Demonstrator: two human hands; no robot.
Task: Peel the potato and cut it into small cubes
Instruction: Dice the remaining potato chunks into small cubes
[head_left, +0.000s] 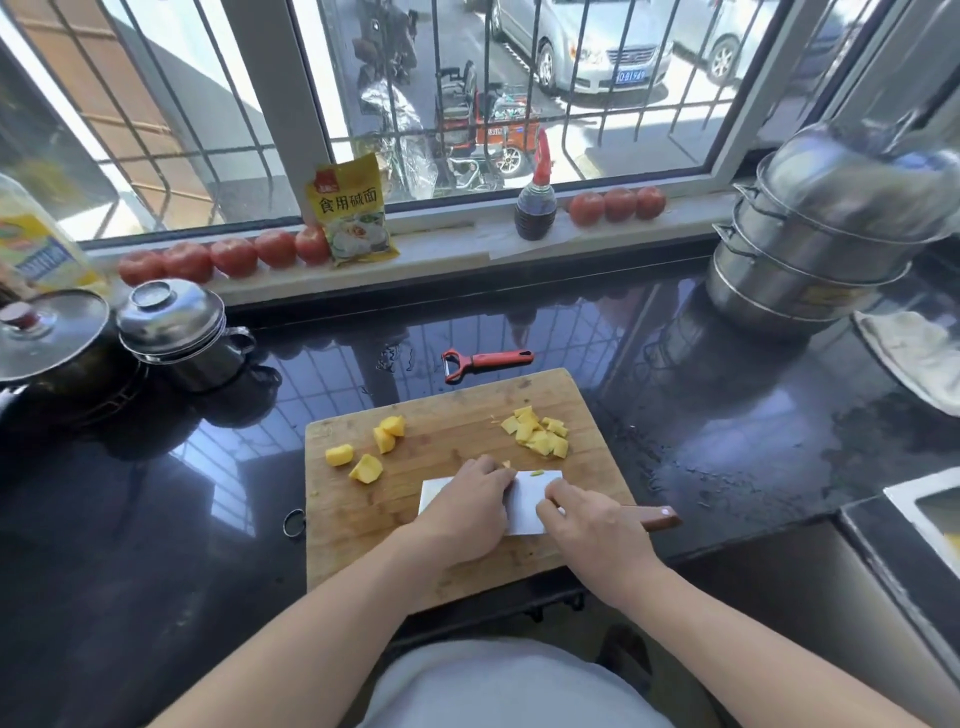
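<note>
**Cleaver on board, both hands at it, potato in chunks**

Head view; yellow packet (355, 210) on the sill reads 食用碱面; car plate outside is blue with white characters, too blurred to read; oil bottle (32, 240) far left has a yellow-and-blue label, text unreadable.

Both forearms reach forward from the bottom edge and meet over the near half of the board (457, 551); left hand (464, 506) lies palm down over the left part of the cleaver (530, 501), fingers bent down at the blade's top edge; whether they hold a piece there cannot be told; a small yellow bit shows just beyond the fingertips; right hand (589, 519) wraps the handle where it meets the blade, forefinger out on the blade face; brown handle end sticks out to the right.

Potato is cut; four loose chunks (366, 447) on the board's left, a heap of smaller cubes (537, 431) at its far right; chunks and cubes well apart from each other.

Red peeler (483, 361) lies on the dark counter (727, 426) just beyond the board; row of tomatoes (234, 257) on the sill; dark sauce bottle (535, 208) with red cap; stacked steel pots (810, 249) right; lidded steel mug (176, 332) left.
</note>
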